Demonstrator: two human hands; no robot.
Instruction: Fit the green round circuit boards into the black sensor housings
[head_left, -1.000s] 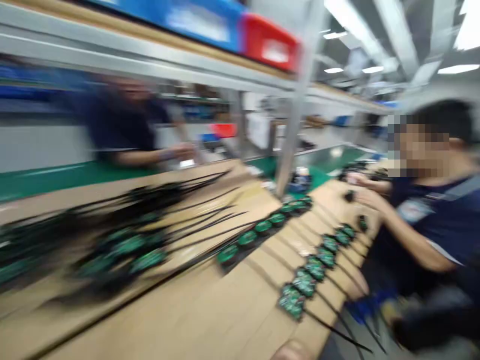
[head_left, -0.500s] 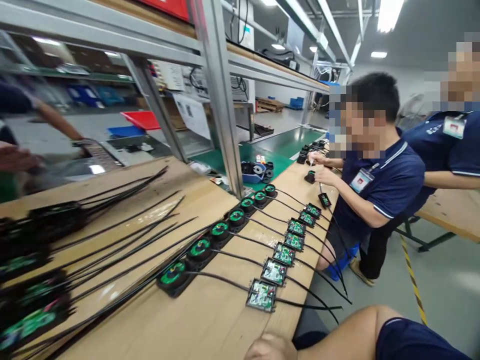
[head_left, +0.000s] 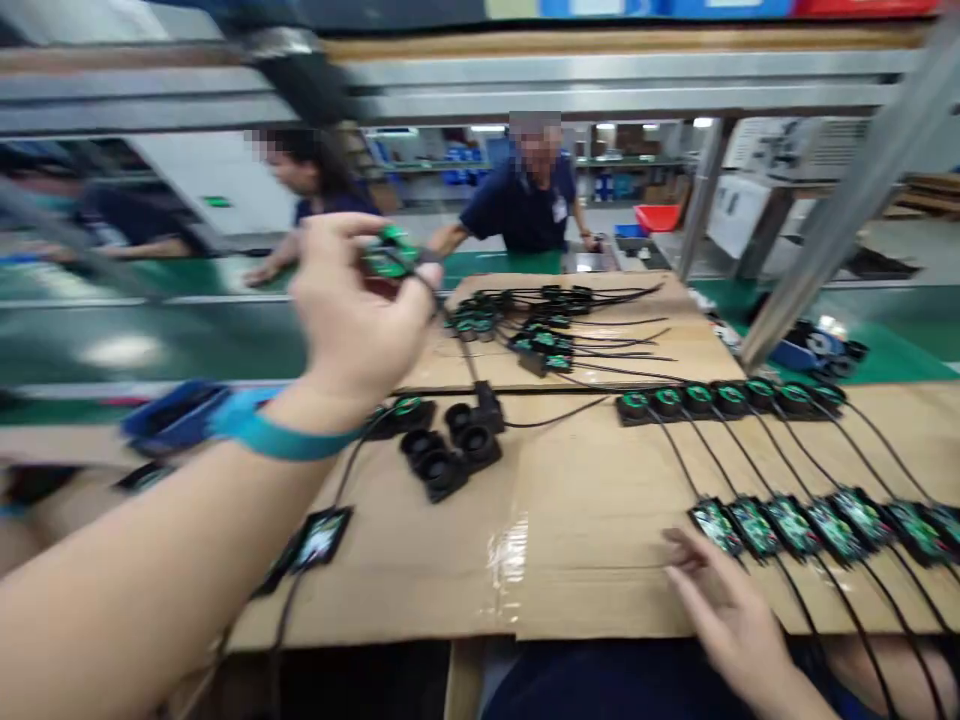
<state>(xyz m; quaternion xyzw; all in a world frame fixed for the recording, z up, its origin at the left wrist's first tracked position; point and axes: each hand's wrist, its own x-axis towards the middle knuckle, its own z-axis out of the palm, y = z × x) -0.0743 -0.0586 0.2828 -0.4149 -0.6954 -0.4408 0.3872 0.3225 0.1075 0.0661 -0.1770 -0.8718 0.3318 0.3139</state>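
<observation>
Raised over the left part of the bench, my left hand pinches a small green circuit board between thumb and fingers. From it a black cable hangs toward a cluster of black round housings on the cardboard. My right hand is low over the cardboard, fingers apart and holding nothing I can see. Close to it lies a row of black boxes with green boards. Cables link them to a row of round black housings with green discs. Motion blurs the piece in my left hand.
Behind the bench, more cabled units lie heaped on a cardboard sheet. A blue bin stands left, and a slanted metal post rises right. Two co-workers are across the green belt. Another cabled box lies front left.
My view has swung left from the row and the co-worker on the right. My left hand has come into view, raised with a green circuit board; my right hand now shows open fingers.
</observation>
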